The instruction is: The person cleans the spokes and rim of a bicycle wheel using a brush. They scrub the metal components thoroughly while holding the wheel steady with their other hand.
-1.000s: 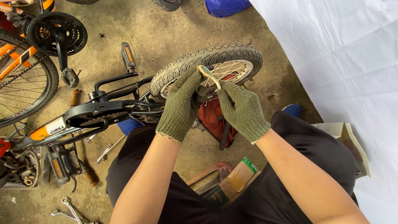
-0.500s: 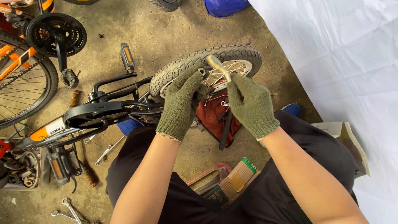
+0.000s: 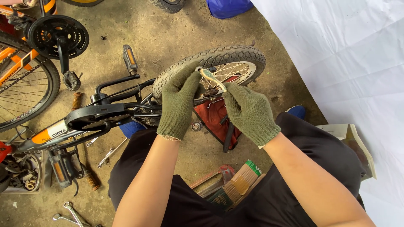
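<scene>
I look down at my two hands, both in olive-green knit gloves, working at the rear wheel [image 3: 212, 67] of a small black child's bicycle [image 3: 105, 113] that lies on its side on a dirty concrete floor [image 3: 168, 33].

My left hand [image 3: 179, 101] rests against the knobbly tyre, its fingers pressed to the tread on the left of the wheel; I cannot tell whether it truly grips. My right hand [image 3: 248, 111] is clenched around the lower end of a slim, pale spanner [image 3: 212, 79], which slants up and left across the spokes towards the hub. Its far end sits close to my left fingertips, just above the axle area.

Judging by this, I am at the stage of seating the spanner on a wheel nut near the hub. The next move would call for the head to sit squarely on the nut while my left hand steadies the wheel against turning.

A red pouch [image 3: 216, 122] lies under the wheel. To the left are the bicycle's chain guard, an orange bicycle frame with a black chainring [image 3: 57, 35], and loose spanners [image 3: 67, 212] near me. A white sheet [image 3: 345, 54] covers the right side.
</scene>
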